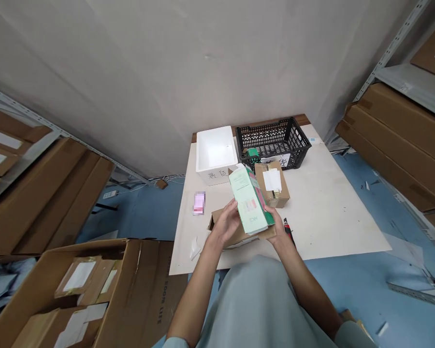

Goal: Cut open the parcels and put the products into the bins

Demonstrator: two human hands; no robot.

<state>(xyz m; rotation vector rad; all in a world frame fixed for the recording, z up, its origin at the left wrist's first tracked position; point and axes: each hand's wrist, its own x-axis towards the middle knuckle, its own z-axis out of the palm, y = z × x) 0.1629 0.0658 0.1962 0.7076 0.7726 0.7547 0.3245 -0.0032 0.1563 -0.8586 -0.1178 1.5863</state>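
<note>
Between my two hands I hold a pale green printed carton (247, 200) with a darker green and pink side, tilted above the table. The fingers of my left hand (227, 224) press against its left side. My right hand (275, 223) grips its lower right edge. Beneath it lies an opened brown cardboard box (235, 236), partly hidden by the carton and my hands. A taped brown parcel (278, 192) with a white label stands just behind my right hand. To the right of that hand lies a red and black box cutter (287, 231).
At the back of the white-topped table (329, 212) stand a white foam box (213, 169) and a black plastic crate (300, 152) with a green item inside. A phone-like blurred pink item (199, 203) lies left. A large carton (130, 285) of parcels stands lower left; shelves flank both sides.
</note>
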